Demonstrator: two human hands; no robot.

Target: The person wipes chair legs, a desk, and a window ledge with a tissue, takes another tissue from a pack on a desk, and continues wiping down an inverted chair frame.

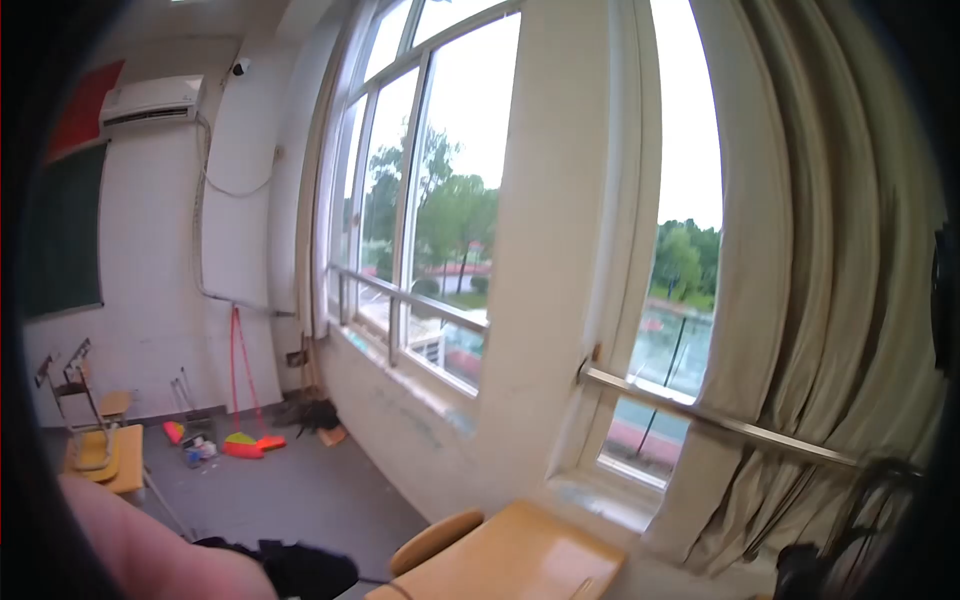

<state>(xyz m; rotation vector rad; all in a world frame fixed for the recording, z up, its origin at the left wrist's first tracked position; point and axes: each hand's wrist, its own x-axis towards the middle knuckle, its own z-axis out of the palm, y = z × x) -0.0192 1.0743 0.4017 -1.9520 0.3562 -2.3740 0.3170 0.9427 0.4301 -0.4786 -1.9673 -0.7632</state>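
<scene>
A blurred stretch of bare skin (165, 555), close to the camera, fills the lower left corner. It looks like part of my left arm or hand, and no fingers can be made out. Beside it lies a dark black shape (300, 570), too blurred to name. A yellow wooden desk (510, 560) and a rounded chair back (437, 540) stand to the right of that shape. My right hand does not show anywhere. Whether anything is held is hidden.
Brooms and a dustpan (200, 450) with litter are by the far wall, near a bright broom head (243, 446). A chair (95, 450) rests on another desk (128, 455). A metal rail (720, 420) crosses the window beside a beige curtain (820, 250). Dark cables (870, 510) hang at right.
</scene>
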